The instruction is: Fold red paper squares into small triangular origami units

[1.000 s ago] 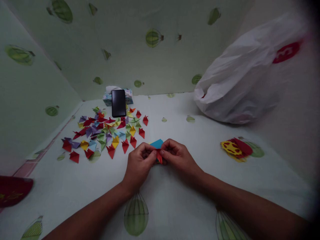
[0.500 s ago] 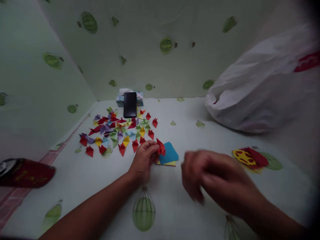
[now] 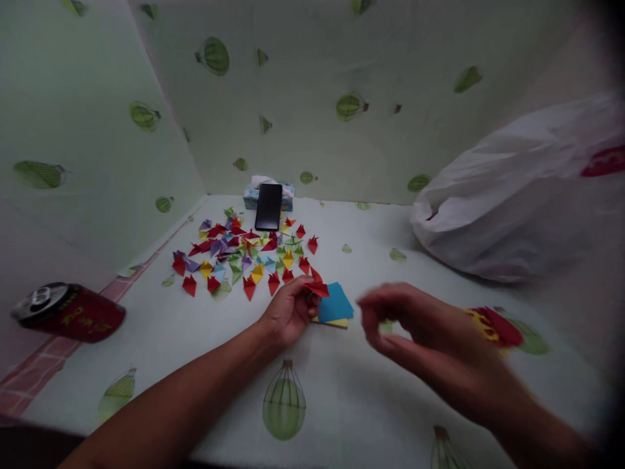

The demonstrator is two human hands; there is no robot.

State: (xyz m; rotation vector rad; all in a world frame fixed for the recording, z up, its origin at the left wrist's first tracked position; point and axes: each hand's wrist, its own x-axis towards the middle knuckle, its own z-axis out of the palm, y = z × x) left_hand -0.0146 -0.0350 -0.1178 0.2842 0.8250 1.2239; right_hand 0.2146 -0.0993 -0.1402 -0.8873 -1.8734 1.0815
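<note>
Near the middle, my left hand (image 3: 291, 311) pinches a folded red origami crane (image 3: 318, 285) between thumb and fingers. Just beyond and to the right of that hand lies a blue paper square (image 3: 336, 303), on top of yellow paper (image 3: 338, 322). My right hand (image 3: 415, 329) hovers over the table right of the paper, slightly blurred. Its fingers curve loosely with a gap between them and the thumb, and nothing shows in it. Left of the crane spread many small folded paper cranes (image 3: 250, 288) in red, yellow, green, blue and purple.
A phone (image 3: 268, 207) leans on a tissue box (image 3: 251, 197) at the back. A red can (image 3: 85, 316) is at the left edge. On the right are a white plastic bag (image 3: 498, 215) and red and yellow cut-out pieces (image 3: 505, 327), partly behind my right hand.
The view has shifted, so the scene sits slightly further right. The red crane has turned in my left hand. My right hand's fingers have uncurled somewhat, opening a gap by the thumb.
</note>
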